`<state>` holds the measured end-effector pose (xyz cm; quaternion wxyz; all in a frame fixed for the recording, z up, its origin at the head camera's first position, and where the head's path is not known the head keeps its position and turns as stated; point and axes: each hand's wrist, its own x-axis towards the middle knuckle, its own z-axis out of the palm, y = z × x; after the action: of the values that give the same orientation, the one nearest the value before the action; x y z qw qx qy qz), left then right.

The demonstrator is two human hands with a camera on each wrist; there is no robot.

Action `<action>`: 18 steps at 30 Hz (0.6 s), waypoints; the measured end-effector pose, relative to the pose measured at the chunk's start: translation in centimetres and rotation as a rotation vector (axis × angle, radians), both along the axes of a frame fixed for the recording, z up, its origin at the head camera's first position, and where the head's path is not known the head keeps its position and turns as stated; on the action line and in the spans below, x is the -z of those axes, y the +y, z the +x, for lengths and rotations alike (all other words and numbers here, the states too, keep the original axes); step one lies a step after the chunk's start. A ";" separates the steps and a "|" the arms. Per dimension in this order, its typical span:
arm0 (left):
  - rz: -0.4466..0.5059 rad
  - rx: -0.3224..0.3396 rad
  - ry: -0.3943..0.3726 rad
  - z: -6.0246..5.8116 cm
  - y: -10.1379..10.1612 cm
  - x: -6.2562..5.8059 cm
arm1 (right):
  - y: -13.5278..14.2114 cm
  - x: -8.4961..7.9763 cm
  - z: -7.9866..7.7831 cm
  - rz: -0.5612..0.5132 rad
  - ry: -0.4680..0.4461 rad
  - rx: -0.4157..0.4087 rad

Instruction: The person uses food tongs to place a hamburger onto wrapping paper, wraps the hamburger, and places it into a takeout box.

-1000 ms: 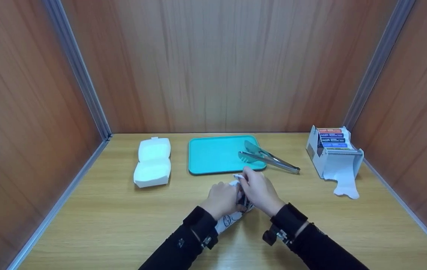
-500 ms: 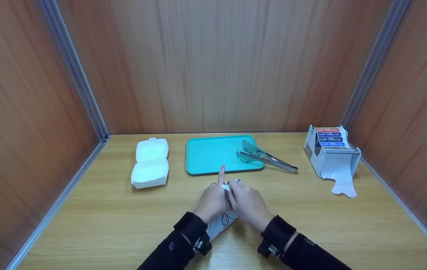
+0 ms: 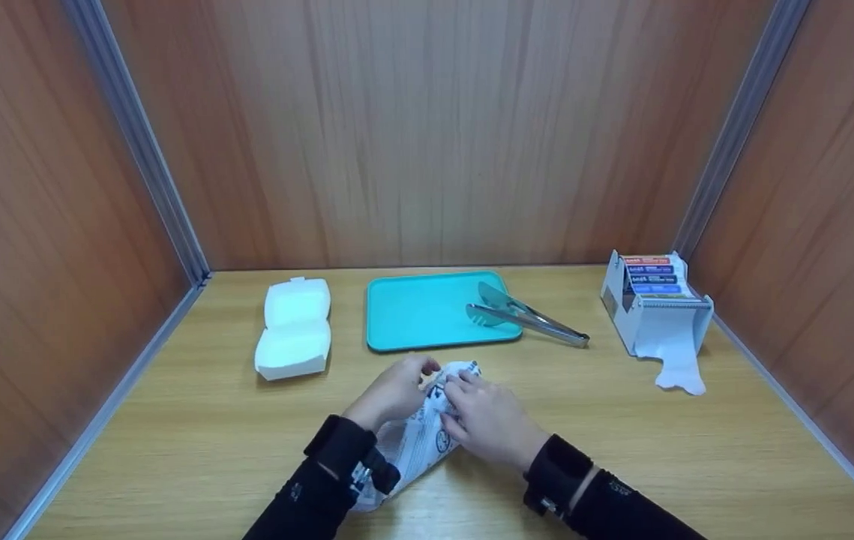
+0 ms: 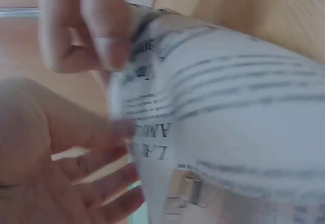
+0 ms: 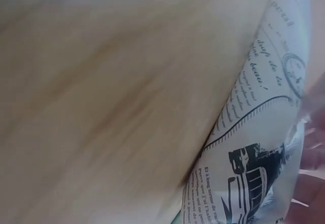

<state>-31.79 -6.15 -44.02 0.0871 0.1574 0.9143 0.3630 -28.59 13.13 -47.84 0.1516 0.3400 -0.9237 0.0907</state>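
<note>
White printed paper wrap [image 3: 421, 442] slanted between us over the desk [image 3: 172, 450], on our side of the tray [image 3: 419, 315]; we judged it light, soft and easily creased or torn, best held gently around its broad middle. Our right hand [image 3: 492, 420] gripped it near the far end, fingers bent narrowly over the paper, while our left hand's [image 3: 393, 391] fingers curved close beside it, though we could not tell whether they pinched it.
</note>
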 end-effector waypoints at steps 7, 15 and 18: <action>-0.022 -0.123 -0.064 0.2 0.7 0.6 | 0.4 0.1 0.1 -0.041 -0.003 -0.007; 0.132 -0.110 -0.072 0.3 0.6 2.4 | 1.0 -0.3 -0.4 -0.174 -0.081 0.002; 0.131 -0.106 -0.019 0.3 0.5 2.5 | 1.3 -0.4 -0.8 -0.266 -0.149 0.082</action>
<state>-31.47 -5.65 -46.55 0.0660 0.1106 0.8947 0.4277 -29.41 14.38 -47.42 0.1301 0.2714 -0.9252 0.2310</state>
